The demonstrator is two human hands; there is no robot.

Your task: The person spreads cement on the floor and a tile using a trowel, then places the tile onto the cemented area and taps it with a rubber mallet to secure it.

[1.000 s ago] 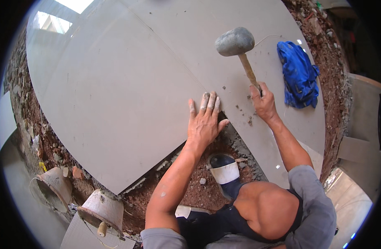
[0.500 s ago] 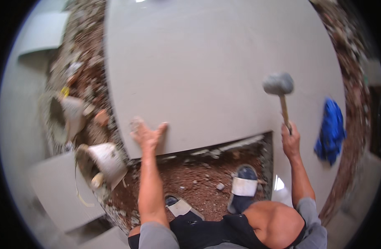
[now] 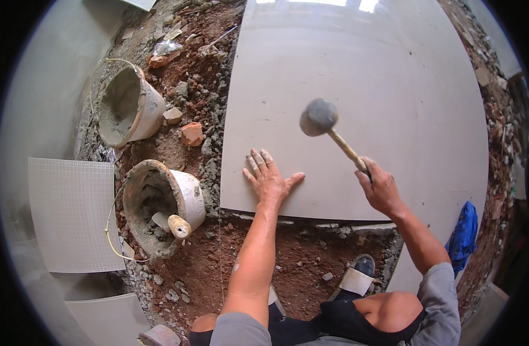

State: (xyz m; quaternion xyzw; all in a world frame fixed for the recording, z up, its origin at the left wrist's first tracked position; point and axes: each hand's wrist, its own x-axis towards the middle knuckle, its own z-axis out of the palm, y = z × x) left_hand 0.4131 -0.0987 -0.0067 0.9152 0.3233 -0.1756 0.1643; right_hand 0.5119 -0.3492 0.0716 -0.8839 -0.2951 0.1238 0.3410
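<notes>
My left hand [image 3: 270,180] lies flat with spread fingers on the near left part of a large pale floor tile [image 3: 334,63]. To its right, my right hand [image 3: 381,187] is wrapped round the wooden handle of a rubber mallet [image 3: 319,117]. The mallet's dark grey head appears over the tile, up and left of that hand; whether it touches the surface I cannot tell. Just below the tile's near edge, reddish rubble and soil [image 3: 299,254] show between my forearms.
Left of the tile stand two mortar-caked buckets, one farther [image 3: 152,112] and one nearer [image 3: 189,193]; a wooden-handled tool [image 3: 179,226] rests in the nearer. Loose tiles [image 3: 74,216] lie at far left. A brick piece [image 3: 192,134] sits on the rubble. Blue cloth or plastic [image 3: 463,236] lies at right.
The view has swung left, showing more of the buckets. The mallet's head is now closer to my left hand and tilted leftward. My left hand stays spread on the tile.
</notes>
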